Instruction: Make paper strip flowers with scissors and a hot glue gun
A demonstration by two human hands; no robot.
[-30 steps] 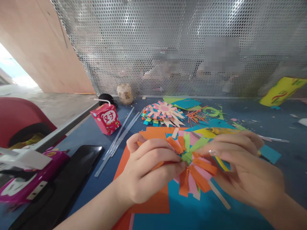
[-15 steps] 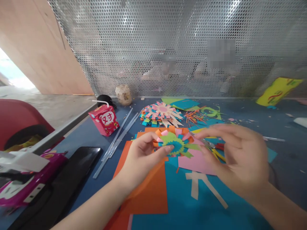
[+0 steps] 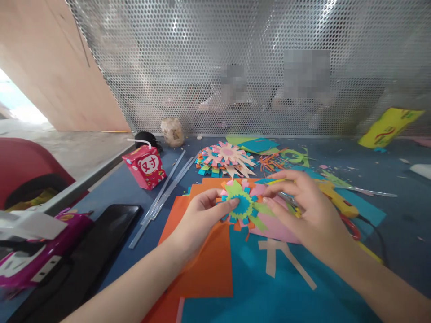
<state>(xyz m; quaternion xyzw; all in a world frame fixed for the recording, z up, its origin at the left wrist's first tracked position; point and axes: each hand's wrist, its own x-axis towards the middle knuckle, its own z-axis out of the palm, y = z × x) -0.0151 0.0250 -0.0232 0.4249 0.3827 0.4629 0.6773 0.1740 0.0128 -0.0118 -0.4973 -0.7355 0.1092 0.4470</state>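
Note:
A layered paper flower (image 3: pixel 245 207) with a blue centre, a green ring and pink, orange and blue fringed petals is held up over the coloured sheets. My left hand (image 3: pixel 198 220) pinches its left side, thumb lying on the blue centre. At the flower's right edge, my right hand (image 3: pixel 303 206) has thumb and forefinger close together on the petals; the exact contact is small to see. Green paper tails hang at the lower right of the flower. Below lie orange paper (image 3: pixel 208 269), blue paper (image 3: pixel 269 300) and a cream paper offcut (image 3: pixel 271 258).
Finished paper flowers (image 3: pixel 225 157) are piled behind, beside orange paper shreds (image 3: pixel 272 161). Clear glue sticks (image 3: pixel 161 199), a red drink box (image 3: pixel 144 167) and a black phone (image 3: pixel 84 251) lie left. A yellow glue gun (image 3: pixel 340 202) with a cable is right. Perforated metal (image 3: pixel 202 54) stands behind.
The flower has turned so its face shows more fully. My right hand has moved left and closer to the flower's edge, uncovering the glue gun. My left hand keeps its pinch.

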